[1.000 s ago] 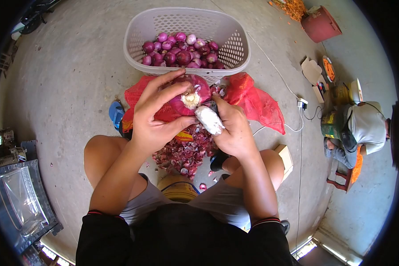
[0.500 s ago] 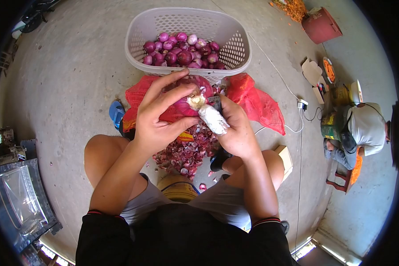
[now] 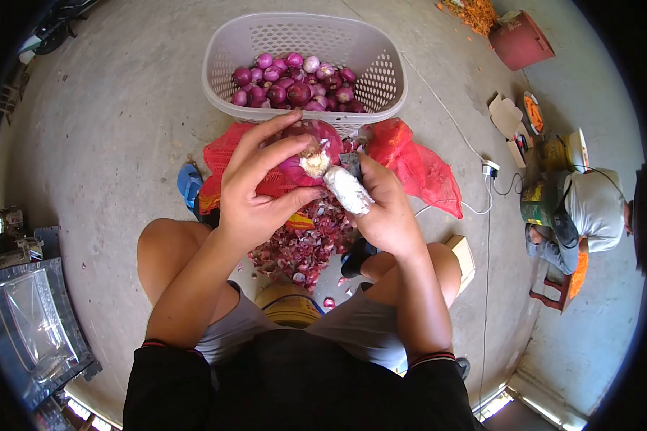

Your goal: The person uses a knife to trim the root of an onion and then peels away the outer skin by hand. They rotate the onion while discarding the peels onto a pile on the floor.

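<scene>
My left hand (image 3: 255,194) grips a red onion (image 3: 310,152) root-end up over the red mesh sack (image 3: 410,165) and heap of peelings (image 3: 302,244), my right hand (image 3: 384,208), thumb wrapped in white, is closed on a knife (image 3: 350,162) touching the root, basket of peeled onions (image 3: 302,61) just beyond.

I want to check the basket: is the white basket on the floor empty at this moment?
No, the white basket holds many peeled red onions piled at its bottom, beyond the left hand.
</scene>
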Motion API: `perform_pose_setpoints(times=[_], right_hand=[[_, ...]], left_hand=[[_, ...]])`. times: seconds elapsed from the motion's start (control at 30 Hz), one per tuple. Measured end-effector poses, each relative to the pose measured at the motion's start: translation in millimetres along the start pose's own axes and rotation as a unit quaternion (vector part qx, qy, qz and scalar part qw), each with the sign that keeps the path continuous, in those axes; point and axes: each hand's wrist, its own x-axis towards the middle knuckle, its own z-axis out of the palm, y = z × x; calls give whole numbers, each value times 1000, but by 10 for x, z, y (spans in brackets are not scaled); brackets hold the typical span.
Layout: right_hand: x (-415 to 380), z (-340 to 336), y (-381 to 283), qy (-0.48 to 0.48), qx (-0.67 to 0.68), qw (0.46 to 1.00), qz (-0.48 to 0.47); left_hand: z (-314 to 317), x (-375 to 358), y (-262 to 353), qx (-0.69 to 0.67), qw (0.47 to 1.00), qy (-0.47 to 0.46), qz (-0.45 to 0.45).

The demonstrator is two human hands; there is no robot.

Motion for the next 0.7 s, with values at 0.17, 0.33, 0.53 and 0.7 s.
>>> perform_pose_setpoints(times=[0.17, 0.33, 0.53, 0.7], right_hand=[[-12, 88, 27, 28, -25, 997, -68], [1, 44, 39, 8, 5, 1000, -17], [-13, 76, -56, -13, 81, 995, 53], [-26, 114, -50, -43, 110, 992, 48]], left_hand=[[-8, 11, 9, 21, 1000, -6, 16], [9, -15, -7, -5, 1000, 17, 0], [4, -13, -8, 23, 999, 29, 12], [-3, -13, -6, 54, 998, 22, 22]])
